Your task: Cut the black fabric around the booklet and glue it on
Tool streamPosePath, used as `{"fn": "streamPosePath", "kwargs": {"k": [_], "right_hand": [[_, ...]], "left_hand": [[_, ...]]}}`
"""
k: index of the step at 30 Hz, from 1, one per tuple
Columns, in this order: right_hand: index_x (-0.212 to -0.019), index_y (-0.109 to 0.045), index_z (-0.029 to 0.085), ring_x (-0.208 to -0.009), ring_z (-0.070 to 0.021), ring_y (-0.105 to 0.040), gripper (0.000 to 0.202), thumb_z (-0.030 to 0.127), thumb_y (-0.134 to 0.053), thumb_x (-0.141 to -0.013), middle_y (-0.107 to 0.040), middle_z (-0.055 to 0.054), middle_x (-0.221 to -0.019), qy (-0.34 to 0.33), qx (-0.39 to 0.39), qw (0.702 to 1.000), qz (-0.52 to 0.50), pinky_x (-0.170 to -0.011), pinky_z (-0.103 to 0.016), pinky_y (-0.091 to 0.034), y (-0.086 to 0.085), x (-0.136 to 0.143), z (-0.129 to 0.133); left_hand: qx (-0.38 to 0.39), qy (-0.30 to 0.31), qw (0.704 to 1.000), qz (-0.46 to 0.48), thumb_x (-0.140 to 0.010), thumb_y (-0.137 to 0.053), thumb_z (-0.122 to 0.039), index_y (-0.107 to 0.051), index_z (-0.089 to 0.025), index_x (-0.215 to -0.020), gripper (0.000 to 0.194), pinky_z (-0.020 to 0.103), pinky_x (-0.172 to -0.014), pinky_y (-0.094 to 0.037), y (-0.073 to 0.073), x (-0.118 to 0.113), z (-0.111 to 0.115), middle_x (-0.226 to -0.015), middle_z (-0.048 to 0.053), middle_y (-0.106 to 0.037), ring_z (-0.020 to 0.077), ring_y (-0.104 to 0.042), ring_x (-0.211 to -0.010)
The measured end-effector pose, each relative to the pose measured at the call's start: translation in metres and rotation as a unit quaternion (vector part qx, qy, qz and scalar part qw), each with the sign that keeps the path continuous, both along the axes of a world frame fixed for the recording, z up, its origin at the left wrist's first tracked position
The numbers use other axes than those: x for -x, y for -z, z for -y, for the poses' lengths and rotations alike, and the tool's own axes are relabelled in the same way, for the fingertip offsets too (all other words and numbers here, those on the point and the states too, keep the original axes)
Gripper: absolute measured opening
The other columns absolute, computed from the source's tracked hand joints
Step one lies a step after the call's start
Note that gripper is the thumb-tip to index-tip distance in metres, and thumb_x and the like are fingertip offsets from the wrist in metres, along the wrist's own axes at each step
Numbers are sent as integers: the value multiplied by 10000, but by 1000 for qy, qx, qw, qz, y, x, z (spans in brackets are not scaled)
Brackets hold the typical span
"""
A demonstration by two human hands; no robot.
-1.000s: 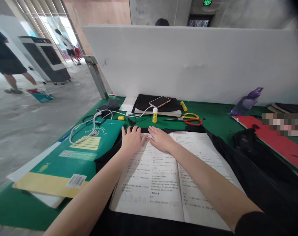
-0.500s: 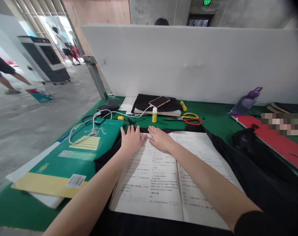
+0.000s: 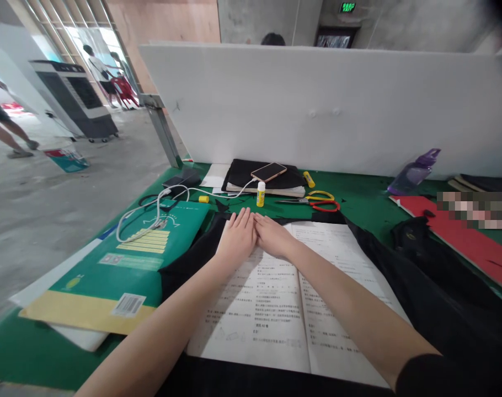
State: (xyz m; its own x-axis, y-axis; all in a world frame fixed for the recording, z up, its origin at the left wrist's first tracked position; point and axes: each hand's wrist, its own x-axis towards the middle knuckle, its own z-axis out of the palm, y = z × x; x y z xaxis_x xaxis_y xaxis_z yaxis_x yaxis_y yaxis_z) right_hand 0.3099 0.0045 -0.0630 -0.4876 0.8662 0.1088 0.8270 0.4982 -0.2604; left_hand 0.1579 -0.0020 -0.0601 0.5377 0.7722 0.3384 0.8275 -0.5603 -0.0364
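Open book (image 3: 276, 336) lower centre of frame, on black cloth (image 3: 191, 259). I see left hand (image 3: 238, 236) and right hand (image 3: 272, 236) flat, side by side on its left page (image 3: 271, 300), clasping nothing. Likely light, floppy; I'd hold the spine (image 3: 304, 320).

The head camera is looking forward and down from the wearer's own viewpoint over a green tabletop (image 3: 358, 190). An open book (image 3: 278, 309) is lying nearest, filling the lower middle of the view. The left hand (image 3: 238, 236) and right hand (image 3: 272, 236) are showing near the centre, past the book's middle. The lens is facing a white partition board (image 3: 325, 105) beyond, while taking in concrete floor (image 3: 137, 140) along the left side and a distant exit sign (image 3: 347, 7) at the top edge.
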Motion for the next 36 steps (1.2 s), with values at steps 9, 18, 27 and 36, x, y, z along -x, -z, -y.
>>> {"fn": "streamPosePath", "kwargs": {"k": [9,18,27,36], "right_hand": [[-1203,-582,201,-1253,-197,-486,458,127,-450,-771,-557,-60,-1327,64,16,966,-251,-1070,-378,-370,6,-9,-14],[-1089,-641,253,-1249,-249,-464,437,97,-490,-710,-502,-72,-1317,219,-63,930,-289,-1011,-415,-407,-16,-5,-48],[-1169,-632,183,-1140,-294,-522,457,105,-483,-744,-574,-140,-1183,243,-79,927,-274,-1006,-458,-394,-4,17,-67],[-1232,-508,219,-865,-201,-662,437,230,-544,-796,-701,-31,-894,176,-97,847,-491,-806,-343,-506,-23,22,-51]], "left_hand": [[56,40,996,48,-938,-285,-262,-330,33,-1390,541,423,-1087,-328,17,0,-9,-1431,221,-405,276,-367,-1346],[36,35,998,37,-928,-355,-341,-477,-12,-1318,524,426,-1101,-298,16,-3,-6,-1410,206,-442,294,-362,-1347],[64,48,995,63,-939,-353,-327,-523,-177,-1308,433,490,-1070,-329,7,-2,-1,-1418,72,-473,327,-353,-1345],[80,47,994,52,-929,-364,-294,-535,-178,-1298,423,505,-1081,-310,1,-3,2,-1384,71,-512,326,-335,-1353]]}}
